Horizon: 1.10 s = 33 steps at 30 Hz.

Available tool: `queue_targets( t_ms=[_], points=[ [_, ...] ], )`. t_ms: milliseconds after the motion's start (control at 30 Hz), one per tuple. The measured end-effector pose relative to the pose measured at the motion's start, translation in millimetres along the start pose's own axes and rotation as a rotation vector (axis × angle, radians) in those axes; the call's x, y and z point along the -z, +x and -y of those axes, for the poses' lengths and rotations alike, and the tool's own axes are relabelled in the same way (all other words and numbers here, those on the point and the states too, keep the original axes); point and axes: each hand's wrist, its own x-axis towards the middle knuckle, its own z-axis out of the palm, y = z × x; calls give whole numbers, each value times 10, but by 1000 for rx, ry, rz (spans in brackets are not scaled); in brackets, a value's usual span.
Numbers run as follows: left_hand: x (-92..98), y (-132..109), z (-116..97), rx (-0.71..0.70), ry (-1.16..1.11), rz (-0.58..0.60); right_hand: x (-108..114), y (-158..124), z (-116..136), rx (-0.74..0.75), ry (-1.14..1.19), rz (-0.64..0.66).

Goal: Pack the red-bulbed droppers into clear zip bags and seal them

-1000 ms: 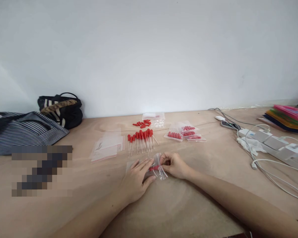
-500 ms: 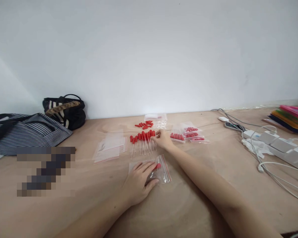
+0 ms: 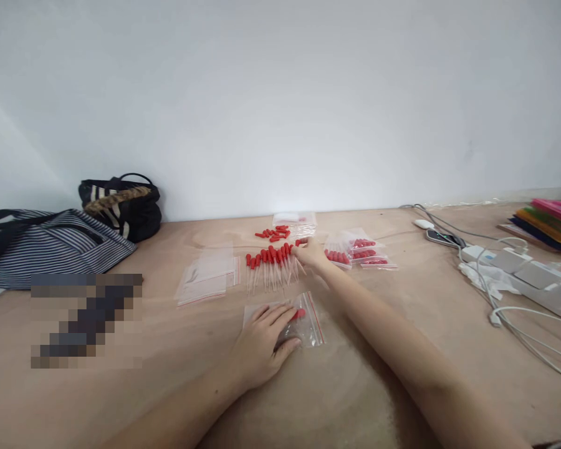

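Note:
My left hand [image 3: 262, 343] lies flat, fingers spread, on a small clear zip bag [image 3: 308, 321] with a red-capped dropper inside. My right hand [image 3: 311, 254] reaches forward to the right end of a row of red-capped droppers [image 3: 271, 265] and pinches one, lifted slightly at its red cap. Loose red caps [image 3: 273, 234] lie further back. Filled bags of droppers [image 3: 358, 252] sit just right of my right hand. A stack of empty zip bags [image 3: 208, 277] lies to the left of the row.
A striped bag [image 3: 47, 246] and a black bag [image 3: 121, 206] rest at the back left by the wall. A power strip with chargers and white cables [image 3: 518, 274], a phone [image 3: 442, 237] and coloured folders [image 3: 549, 218] occupy the right side.
My right hand left the zip bag, reached to the dropper row and now lifts one dropper at its right end. The left hand stayed on the bag.

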Motion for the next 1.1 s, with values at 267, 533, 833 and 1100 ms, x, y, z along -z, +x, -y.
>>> queue_targets(
  t_ms=[267,533,833,1100],
  points=[
    [-3,11,6,11,0,-7,766,-625,-488,170,347,-7],
    [-44,26,46,5,22,-9,625,-984,-643,121,537,-95],
    [-35,17,28,18,16,-20,495,-1127,-650,58,507,174],
    [-54,16,39,1,-4,-45,655,-1115,-674,250,216,486]
  ],
)
